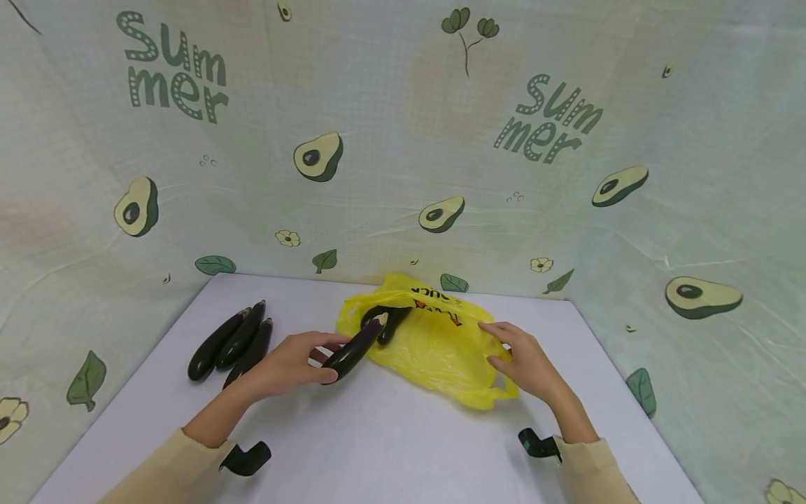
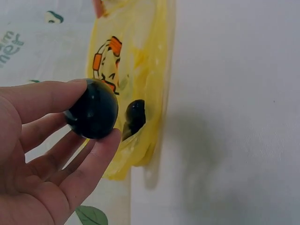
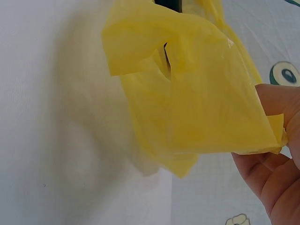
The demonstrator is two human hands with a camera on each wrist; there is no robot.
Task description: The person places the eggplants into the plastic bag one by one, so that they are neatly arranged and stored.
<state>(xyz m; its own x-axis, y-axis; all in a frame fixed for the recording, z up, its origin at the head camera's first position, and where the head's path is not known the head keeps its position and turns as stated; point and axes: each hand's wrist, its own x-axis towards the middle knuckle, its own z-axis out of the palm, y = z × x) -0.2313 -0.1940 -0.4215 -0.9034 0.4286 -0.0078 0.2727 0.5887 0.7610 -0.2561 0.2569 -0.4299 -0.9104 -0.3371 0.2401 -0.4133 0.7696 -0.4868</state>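
Note:
My left hand (image 1: 291,365) grips a dark purple eggplant (image 1: 354,354) near its rounded end, between thumb and fingers. The eggplant's stem end slants up toward the mouth of a yellow plastic bag (image 1: 434,357). Inside the bag's opening lie other dark eggplants (image 1: 393,325), partly hidden by the plastic and the held one. On the bag's right side, my right hand (image 1: 527,360) pinches the edge near a handle; in the right wrist view the plastic (image 3: 206,112) lies between thumb and fingers. The left wrist view shows the held eggplant (image 2: 96,110) end-on.
Three more eggplants (image 1: 236,343) lie together at the left of the white table (image 1: 403,441), just beyond my left forearm. A cloth backdrop (image 1: 378,91) printed with avocados and leaves encloses the back and sides. Black wrist cameras (image 1: 248,458) protrude from both sleeves.

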